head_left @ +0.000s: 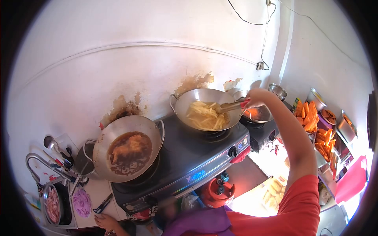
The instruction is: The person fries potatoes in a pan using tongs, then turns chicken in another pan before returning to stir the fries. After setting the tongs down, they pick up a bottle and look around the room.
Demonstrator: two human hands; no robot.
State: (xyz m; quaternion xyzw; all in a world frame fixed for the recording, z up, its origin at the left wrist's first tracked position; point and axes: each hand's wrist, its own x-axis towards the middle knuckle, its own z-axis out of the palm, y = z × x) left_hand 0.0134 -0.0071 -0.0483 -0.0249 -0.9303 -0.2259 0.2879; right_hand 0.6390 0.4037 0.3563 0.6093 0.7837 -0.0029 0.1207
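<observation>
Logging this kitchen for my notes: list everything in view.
left wok: 1, silver, left burner, dark oil
right wok: 1, silver, right burner, pale strips
stove: 1, black, under woks
gas cylinder: 1, red, below stove
orange pieces: many, orange, trays at right
onion slices: heap, purple, counter at left
tongs: 1, silver and red, over right wok
right hand: holds tongs
left hand: on counter, bottom left

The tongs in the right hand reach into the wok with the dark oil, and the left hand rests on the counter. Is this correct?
Not quite. In the head view the tongs in the right hand reach into the wok of pale strips, not the wok with dark oil. The left hand does rest on the counter.
</observation>
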